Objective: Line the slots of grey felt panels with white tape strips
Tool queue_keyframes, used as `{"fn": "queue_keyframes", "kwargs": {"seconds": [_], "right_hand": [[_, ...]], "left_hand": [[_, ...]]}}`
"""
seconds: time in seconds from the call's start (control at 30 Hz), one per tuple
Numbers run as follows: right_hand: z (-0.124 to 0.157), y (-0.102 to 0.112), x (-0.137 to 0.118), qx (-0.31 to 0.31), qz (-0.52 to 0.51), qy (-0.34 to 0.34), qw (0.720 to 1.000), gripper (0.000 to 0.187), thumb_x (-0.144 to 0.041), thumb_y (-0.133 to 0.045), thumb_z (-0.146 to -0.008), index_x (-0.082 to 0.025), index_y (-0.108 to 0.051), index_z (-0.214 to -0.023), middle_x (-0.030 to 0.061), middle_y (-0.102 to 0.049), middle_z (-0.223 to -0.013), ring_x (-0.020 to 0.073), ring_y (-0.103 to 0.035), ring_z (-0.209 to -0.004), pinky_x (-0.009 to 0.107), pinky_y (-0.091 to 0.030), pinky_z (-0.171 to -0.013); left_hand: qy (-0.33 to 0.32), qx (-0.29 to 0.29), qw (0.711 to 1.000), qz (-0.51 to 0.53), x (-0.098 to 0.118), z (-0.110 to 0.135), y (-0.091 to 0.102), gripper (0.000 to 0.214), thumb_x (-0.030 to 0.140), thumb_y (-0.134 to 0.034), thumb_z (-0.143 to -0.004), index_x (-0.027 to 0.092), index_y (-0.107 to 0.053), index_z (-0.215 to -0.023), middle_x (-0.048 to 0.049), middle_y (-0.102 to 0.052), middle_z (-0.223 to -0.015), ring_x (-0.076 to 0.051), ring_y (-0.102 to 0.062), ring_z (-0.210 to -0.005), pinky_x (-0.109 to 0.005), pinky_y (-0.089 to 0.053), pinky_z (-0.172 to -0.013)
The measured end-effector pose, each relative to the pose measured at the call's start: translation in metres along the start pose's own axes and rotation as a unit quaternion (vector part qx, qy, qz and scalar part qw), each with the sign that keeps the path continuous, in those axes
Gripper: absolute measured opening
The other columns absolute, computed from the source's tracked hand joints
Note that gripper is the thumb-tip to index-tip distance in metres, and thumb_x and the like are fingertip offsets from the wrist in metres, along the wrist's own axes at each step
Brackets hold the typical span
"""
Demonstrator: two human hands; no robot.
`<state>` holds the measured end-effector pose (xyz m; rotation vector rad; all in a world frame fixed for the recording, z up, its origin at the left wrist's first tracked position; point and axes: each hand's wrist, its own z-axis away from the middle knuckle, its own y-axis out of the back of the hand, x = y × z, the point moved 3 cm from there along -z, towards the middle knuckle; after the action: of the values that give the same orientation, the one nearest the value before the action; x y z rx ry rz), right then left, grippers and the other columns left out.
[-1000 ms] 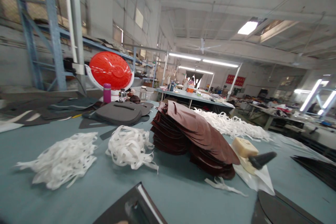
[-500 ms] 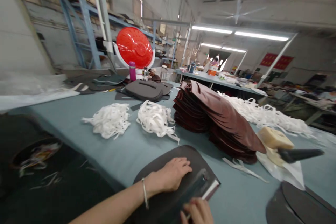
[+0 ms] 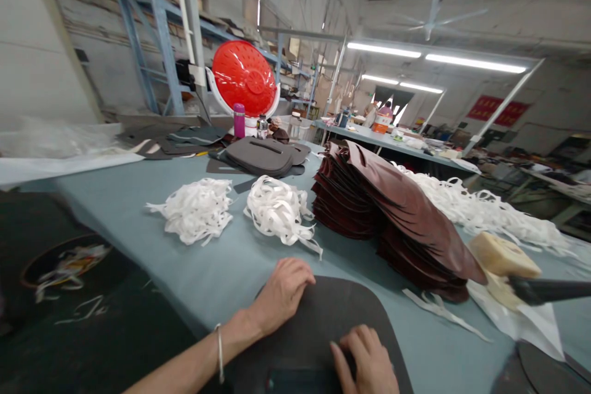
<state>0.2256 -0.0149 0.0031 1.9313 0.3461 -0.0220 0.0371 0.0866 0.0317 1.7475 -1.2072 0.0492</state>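
Observation:
A dark grey, round-cornered panel of leather-like sheet lies flat before me on the table, with a dark glossy patch near its lower edge. My left hand, with a bangle at the wrist, has its fingers bent together over the panel's upper left edge. On the panel's right part, my right hand rests with its thumb apart from the bent fingers; I see nothing between them. Beyond my hands lie two heaps of white strips, a left heap and a right heap. A stack of dark red-brown panels stands farther right.
On the right are a pale yellow block, a black handle and more grey pieces. A long pile of white strips runs behind the stack. Grey panels and a red basin stand at the back. The table edge drops off left.
The grey panel has turned, so its glossy patch moved from the right side to the bottom. My left hand shifted left to the panel's edge; my right hand moved up and right.

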Motion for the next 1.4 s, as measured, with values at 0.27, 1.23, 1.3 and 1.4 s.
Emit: {"fn": "queue_keyframes", "kwargs": {"seconds": [0.27, 1.23, 1.3, 1.4], "right_hand": [[-0.16, -0.023, -0.02, 0.062, -0.001, -0.038, 0.997, 0.013, -0.023, -0.053, -0.09, -0.018, -0.063, -0.097, 0.0094, -0.06, -0.098, 0.0219, -0.051, -0.092, 0.031, -0.038, -0.074], [-0.025, 0.015, 0.086, 0.107, -0.219, -0.219, 0.945, 0.035, -0.04, -0.047, -0.085, -0.018, -0.072, -0.097, 0.0096, -0.072, -0.099, 0.0227, -0.066, -0.092, 0.035, -0.049, -0.086], [-0.035, 0.017, 0.086, 0.107, -0.218, -0.221, 0.945, 0.036, -0.043, -0.049, -0.082, -0.018, -0.072, -0.092, 0.0099, -0.072, -0.097, 0.024, -0.066, -0.092, 0.036, -0.049, -0.086], [-0.063, 0.025, 0.084, 0.103, -0.206, -0.21, 0.95, 0.038, -0.048, -0.05, -0.077, -0.019, -0.073, -0.087, 0.0095, -0.071, -0.094, 0.0254, -0.065, -0.089, 0.036, -0.048, -0.083]], "left_hand": [[0.005, 0.126, 0.973, -0.192, -0.031, -0.031, 0.023, 0.035, 0.013, -0.042, -0.09, 0.021, -0.056, -0.12, -0.0094, -0.055, -0.129, -0.025, -0.038, -0.131, -0.046, -0.029, -0.107], [0.007, -0.055, 0.987, -0.149, -0.031, -0.003, 0.045, 0.039, 0.012, -0.048, -0.079, 0.025, -0.054, -0.116, -0.007, -0.05, -0.132, -0.025, -0.039, -0.128, -0.046, -0.029, -0.104], [0.04, -0.07, 0.988, -0.13, -0.036, 0.022, 0.049, 0.032, 0.013, -0.049, -0.08, 0.026, -0.057, -0.108, -0.0062, -0.054, -0.127, -0.024, -0.045, -0.123, -0.045, -0.032, -0.101], [0.129, -0.05, 0.983, -0.123, -0.057, 0.047, 0.062, 0.025, 0.014, -0.047, -0.082, 0.025, -0.059, -0.102, -0.0057, -0.059, -0.118, -0.023, -0.05, -0.116, -0.043, -0.036, -0.097]]}}
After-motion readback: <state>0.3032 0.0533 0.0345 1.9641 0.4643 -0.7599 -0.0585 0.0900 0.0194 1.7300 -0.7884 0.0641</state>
